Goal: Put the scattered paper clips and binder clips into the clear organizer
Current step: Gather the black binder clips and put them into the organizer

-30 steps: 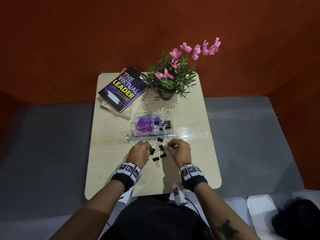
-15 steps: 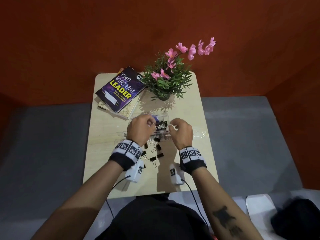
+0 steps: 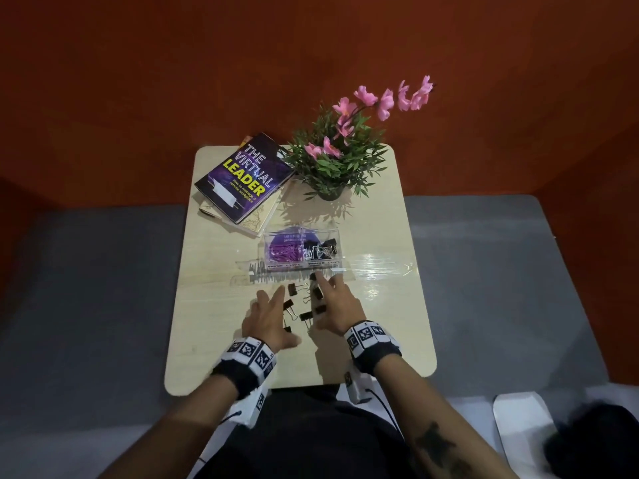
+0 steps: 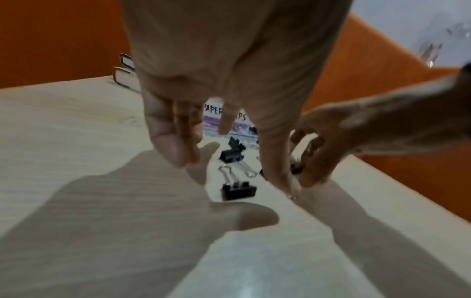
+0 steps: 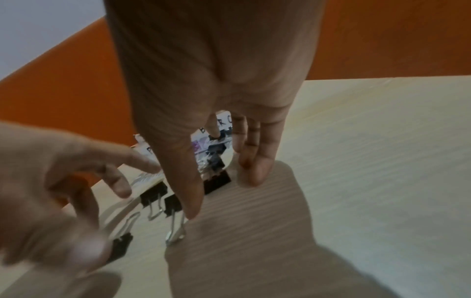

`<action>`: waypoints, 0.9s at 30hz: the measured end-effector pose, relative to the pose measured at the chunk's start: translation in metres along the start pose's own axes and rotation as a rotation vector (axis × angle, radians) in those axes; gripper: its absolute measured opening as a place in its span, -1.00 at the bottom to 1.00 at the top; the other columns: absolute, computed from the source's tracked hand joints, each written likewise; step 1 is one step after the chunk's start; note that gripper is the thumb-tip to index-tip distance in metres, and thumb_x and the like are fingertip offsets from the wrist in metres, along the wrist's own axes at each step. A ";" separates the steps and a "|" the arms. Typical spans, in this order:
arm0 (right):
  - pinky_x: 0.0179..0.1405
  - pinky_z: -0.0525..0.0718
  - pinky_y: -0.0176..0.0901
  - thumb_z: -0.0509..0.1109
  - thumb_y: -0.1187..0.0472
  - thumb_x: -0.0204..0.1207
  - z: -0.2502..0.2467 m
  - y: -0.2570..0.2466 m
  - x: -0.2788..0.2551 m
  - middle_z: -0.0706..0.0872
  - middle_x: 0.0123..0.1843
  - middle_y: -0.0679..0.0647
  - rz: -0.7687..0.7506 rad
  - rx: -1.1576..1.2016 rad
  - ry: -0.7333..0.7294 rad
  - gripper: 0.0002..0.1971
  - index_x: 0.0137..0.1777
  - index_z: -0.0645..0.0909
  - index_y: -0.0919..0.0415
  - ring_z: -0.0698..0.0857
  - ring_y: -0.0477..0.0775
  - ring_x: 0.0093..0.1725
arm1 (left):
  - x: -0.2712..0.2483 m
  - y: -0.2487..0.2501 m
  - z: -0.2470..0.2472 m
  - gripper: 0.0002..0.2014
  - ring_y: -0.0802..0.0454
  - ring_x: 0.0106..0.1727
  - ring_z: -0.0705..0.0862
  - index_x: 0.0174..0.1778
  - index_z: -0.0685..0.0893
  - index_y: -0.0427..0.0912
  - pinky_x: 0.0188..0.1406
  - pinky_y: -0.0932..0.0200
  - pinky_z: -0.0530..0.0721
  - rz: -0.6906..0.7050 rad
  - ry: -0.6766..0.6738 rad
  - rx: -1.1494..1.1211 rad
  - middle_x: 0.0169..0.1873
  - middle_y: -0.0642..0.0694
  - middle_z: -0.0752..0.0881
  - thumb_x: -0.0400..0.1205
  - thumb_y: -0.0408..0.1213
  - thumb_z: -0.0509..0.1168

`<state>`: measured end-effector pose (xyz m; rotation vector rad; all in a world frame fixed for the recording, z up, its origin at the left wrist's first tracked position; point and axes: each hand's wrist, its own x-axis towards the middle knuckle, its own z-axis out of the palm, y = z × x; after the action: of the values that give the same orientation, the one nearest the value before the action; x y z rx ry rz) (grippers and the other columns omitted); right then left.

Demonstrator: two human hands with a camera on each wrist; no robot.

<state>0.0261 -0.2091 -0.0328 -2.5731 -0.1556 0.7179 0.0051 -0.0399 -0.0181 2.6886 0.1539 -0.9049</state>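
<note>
1. The left hand [image 3: 264, 314] hovers over the desk [image 3: 221, 305] with its fingers [image 4: 173, 149] spread wide and straight — it holds nothing.
2. The right hand [image 3: 337, 305] hovers beside it, fingers [image 5: 257, 161] also wide and empty, its forefinger reaching toward the organizer [image 3: 302, 252].
3. Loose black binder clips [image 3: 293, 289] lie on the desk between the two hands, under and just ahead of the fingertips; one [image 4: 238, 190] sits below the gap between the left thumb and the other left fingers, another [image 5: 216, 182] between the right thumb and the other right fingers.
4. In the left wrist view the right hand [image 4: 339, 141] comes in from the right, its fingertips close to clips next to the left thumb; whether they touch cannot be told through the blur.
5. The organizer stands just beyond the fingertips of both hands — purple paper clips [image 3: 283, 252] in its left compartment, binder clips [image 3: 321, 248] in its right.
6. Well past the fingers, at the far end of the desk, lie books [image 3: 243, 181] on the left and a potted plant [image 3: 337, 160] with pink flowers on the right.
</note>
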 end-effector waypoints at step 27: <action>-0.08 0.69 -0.11 0.52 0.35 0.34 -0.006 0.016 -0.023 0.85 -0.18 0.18 0.197 0.409 0.393 -0.92 -0.18 0.82 0.26 0.75 0.13 -0.16 | 0.020 0.024 -0.021 -0.89 -0.01 -0.23 0.64 -0.22 0.72 -0.12 -0.27 0.21 0.54 0.245 0.260 -0.281 -0.13 -0.09 0.64 0.45 -0.38 0.50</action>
<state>0.0091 -0.2310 -0.0247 -2.2907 0.3398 0.2588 0.0379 -0.0557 -0.0082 2.4801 0.0047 -0.4250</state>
